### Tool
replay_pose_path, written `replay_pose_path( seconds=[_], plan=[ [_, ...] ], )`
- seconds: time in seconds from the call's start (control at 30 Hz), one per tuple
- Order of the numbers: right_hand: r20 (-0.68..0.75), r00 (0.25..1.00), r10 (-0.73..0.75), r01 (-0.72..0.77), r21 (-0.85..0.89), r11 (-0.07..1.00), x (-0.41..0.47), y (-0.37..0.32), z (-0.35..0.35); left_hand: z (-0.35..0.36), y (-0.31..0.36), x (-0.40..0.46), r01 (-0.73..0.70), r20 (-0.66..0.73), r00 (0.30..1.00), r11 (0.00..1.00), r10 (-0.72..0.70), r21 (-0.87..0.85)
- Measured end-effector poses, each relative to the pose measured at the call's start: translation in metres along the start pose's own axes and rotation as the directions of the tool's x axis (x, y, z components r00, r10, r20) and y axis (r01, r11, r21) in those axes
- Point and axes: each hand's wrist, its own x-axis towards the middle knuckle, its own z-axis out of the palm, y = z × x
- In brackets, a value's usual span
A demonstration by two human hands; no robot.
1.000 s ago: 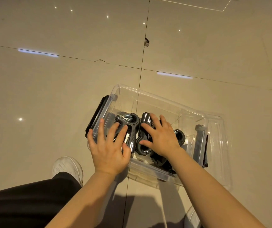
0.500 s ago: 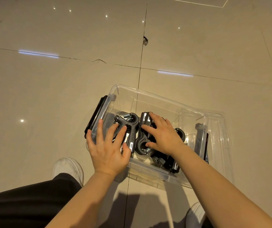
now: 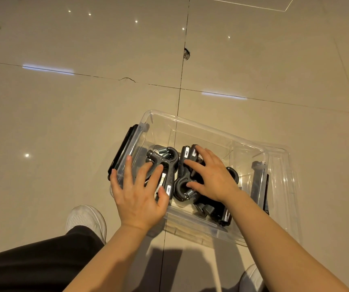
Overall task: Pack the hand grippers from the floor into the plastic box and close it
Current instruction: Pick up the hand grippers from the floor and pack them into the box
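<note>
A clear plastic box (image 3: 203, 128) with black side latches sits open on the tiled floor. Several black hand grippers lie inside it. My left hand (image 3: 139, 192) lies with spread straight fingers over the box's left part, touching the left hand gripper (image 3: 170, 163). My right hand (image 3: 211, 175) presses flat on the middle hand grippers (image 3: 182, 182), with its thumb by a spring. Another hand gripper (image 3: 217, 214) lies under my right wrist near the front wall, partly hidden.
The clear lid (image 3: 283, 186) lies under or beside the box, sticking out at the right. My white shoes (image 3: 85, 218) stand close on the left and at the lower right (image 3: 251, 279). Beige floor tiles surround the box.
My right hand has shifted slightly right and down on the grippers. My left hand stays over the left gripper, nearly unmoved.
</note>
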Motion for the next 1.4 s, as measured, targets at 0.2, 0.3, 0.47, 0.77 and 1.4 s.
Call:
replay_pose_path(
  seconds=[0.2, 0.3, 0.47, 0.77, 1.4],
  plan=[
    [0.032, 0.996, -0.088, 0.091, -0.092, 0.992, 0.005, 0.000, 0.000, 0.003, -0.001, 0.000, -0.017, -0.031, 0.999, 1.000, 0.018, 0.018],
    [0.020, 0.994, -0.105, 0.106, -0.097, 0.990, 0.006, 0.001, 0.002, 0.005, -0.001, 0.000, -0.018, -0.056, 0.998, 1.000, 0.020, 0.021],
    [-0.014, 0.999, -0.046, 0.045, -0.037, 0.998, -0.003, 0.004, -0.003, 0.009, -0.002, 0.001, -0.042, -0.080, 0.996, 0.999, 0.043, 0.015],
    [0.150, 0.941, 0.304, -0.337, 0.307, 0.890, -0.099, -0.015, -0.065, -0.012, -0.002, 0.007, 0.022, 0.185, 0.983, 0.996, -0.005, -0.090],
    [-0.139, 0.990, -0.033, 0.068, 0.256, 0.964, -0.203, -0.234, -0.240, -0.290, -0.057, -0.076, -0.130, -0.215, 0.976, 0.886, 0.036, -0.445]
  ],
)
